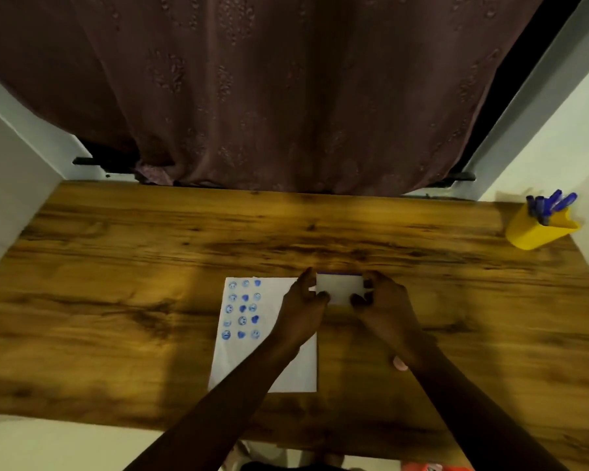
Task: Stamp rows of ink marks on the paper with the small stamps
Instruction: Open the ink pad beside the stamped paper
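Both hands are clamped on a small white box [340, 289] with a blue far edge: left hand [303, 309] pinches its left end, right hand [386, 307] grips the right end. It sits just right of the paper [269, 362] on the wooden table [116, 300]. Blue stamp marks [242, 309] fill three columns at the paper's far left. A yellow pen holder [538, 231] sits far right.
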A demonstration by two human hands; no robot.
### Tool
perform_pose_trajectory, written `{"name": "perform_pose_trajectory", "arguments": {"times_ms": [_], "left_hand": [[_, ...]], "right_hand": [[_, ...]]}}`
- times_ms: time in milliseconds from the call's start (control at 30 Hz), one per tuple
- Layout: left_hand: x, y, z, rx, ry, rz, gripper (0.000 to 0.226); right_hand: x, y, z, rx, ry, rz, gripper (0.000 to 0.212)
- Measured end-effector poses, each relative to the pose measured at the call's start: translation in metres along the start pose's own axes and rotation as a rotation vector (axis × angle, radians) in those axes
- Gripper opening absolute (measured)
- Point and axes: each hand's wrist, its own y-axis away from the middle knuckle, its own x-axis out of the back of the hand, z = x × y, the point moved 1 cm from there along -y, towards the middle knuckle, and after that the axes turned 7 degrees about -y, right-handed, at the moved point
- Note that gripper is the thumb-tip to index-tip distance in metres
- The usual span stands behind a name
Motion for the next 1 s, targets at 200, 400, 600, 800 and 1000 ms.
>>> {"name": "perform_pose_trajectory", "arguments": {"times_ms": [200, 400, 600, 800, 1000], "left_hand": [[0.101, 0.031, -0.026, -0.035, 0.036, 0.269, 0.051], [0.189, 0.076, -0.093, 0.015, 0.088, 0.376, 0.044], [0.227, 0.095, -0.148, 0.095, 0.089, 0.464, 0.064], [0.235, 0.095, -0.181, 0.180, 0.105, 0.345, 0.057], [0.236, 0.089, -0.183, 0.163, -0.055, 0.316, 0.051]], "right_hand": [[-0.063, 0.011, -0.081, 0.244, -0.068, -0.068, 0.054], [-0.159, 0.028, -0.139, 0.324, -0.061, -0.219, 0.057], [-0.230, 0.054, -0.156, 0.359, 0.033, -0.236, 0.058], [-0.263, 0.064, -0.152, 0.284, 0.062, -0.327, 0.061], [-0.264, 0.061, -0.146, 0.259, 0.071, -0.338, 0.062]]}}
